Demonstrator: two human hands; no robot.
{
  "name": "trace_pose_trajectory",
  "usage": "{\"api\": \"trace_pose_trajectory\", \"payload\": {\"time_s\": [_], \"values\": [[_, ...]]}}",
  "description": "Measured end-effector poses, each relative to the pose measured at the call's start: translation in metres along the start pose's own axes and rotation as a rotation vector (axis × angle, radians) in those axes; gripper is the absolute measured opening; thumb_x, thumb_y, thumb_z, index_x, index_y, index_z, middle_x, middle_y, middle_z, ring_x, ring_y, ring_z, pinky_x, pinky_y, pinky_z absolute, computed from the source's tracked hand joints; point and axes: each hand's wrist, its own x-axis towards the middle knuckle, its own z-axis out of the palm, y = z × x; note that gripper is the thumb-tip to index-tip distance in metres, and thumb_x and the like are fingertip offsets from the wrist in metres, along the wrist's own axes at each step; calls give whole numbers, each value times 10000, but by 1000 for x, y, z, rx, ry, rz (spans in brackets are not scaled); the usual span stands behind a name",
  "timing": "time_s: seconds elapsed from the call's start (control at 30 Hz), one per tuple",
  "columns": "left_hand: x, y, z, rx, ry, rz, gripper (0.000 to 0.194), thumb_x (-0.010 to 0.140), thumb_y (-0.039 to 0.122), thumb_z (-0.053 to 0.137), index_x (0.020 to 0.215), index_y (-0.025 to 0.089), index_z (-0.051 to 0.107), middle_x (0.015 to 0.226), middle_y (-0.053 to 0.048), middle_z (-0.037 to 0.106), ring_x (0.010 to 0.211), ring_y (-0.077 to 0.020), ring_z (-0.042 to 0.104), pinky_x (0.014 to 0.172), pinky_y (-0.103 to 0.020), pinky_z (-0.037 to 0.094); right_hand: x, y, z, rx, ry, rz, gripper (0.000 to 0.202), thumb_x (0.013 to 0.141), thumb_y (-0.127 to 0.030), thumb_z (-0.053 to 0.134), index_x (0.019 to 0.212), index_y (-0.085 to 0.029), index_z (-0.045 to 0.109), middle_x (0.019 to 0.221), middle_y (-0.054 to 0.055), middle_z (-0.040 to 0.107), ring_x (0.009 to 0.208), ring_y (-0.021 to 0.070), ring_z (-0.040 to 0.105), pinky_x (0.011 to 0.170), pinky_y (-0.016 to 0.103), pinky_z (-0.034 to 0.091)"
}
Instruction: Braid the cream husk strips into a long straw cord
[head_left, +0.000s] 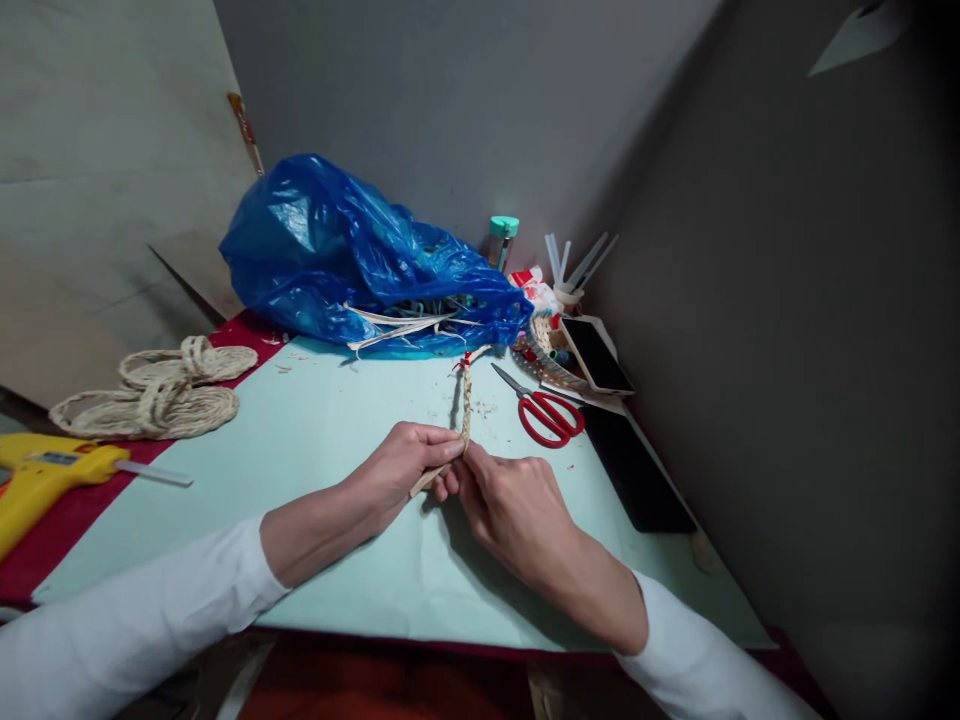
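At the centre of the frame I see the braided strand (466, 400), its red-tied end pointing away towards the blue bag (322, 255). My left hand (405, 465) is nearly closed, thumb and fingers pinching the strand's near end, a flat strip jutting out beneath. My right hand (514, 500) is curled, its fingertips gripping that same end, touching the left. Right of centre lie the red-handled scissors (550, 418); woven slippers (161, 408) sit at left, above the yellow glue gun (56, 470).
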Motion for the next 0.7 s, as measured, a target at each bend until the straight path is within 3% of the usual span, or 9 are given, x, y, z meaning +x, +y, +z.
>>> {"api": "trace_pose_trajectory", "payload": {"time_s": [0.13,0.23,0.33,0.4,0.47,0.57,0.7], "values": [[-1,0,-3,16,11,1,211,793,288,589,754,92,657,478,18,487,422,-51,395,418,-180,274,1,-4,2,-69,-45,-56,246,871,-159,405,1032,-92,579,740,94,681,489,148,534,503,301,132],[-1,2,-5,50,17,0,178,777,274,606,725,107,640,423,53,413,378,-32,294,387,-188,157,2,5,-11,214,-46,-111,226,902,-275,432,953,-132,600,688,43,655,499,121,504,509,268,211],[-2,6,-6,60,-2,8,173,769,268,609,734,104,650,437,52,423,378,-25,265,394,-199,111,8,20,-25,512,79,27,323,928,-397,419,792,-162,592,637,6,598,555,110,496,564,240,309],[-3,9,-6,77,-23,17,165,761,244,603,773,93,666,456,42,451,385,-25,265,401,-198,118,13,27,-26,663,104,100,323,934,-394,414,774,-164,573,695,16,603,635,121,524,616,240,351],[-4,12,-5,95,-40,31,151,757,230,591,759,91,651,455,40,457,387,-27,272,405,-194,140,18,28,-21,882,-23,85,280,937,-366,410,797,-168,548,755,22,606,689,125,542,645,241,381],[-6,14,-2,126,-45,47,117,759,232,578,739,118,589,424,61,423,380,-35,283,403,-185,170,24,22,-8,1182,-213,122,282,936,-374,396,743,-180,464,660,-16,511,550,91,462,534,220,360],[-8,14,-1,197,-41,57,107,767,215,561,836,146,517,436,76,454,374,-43,312,391,-167,201,25,20,3,1196,-247,180,336,916,-408,434,675,-175,452,570,-50,409,444,59,309,428,208,226]]}}
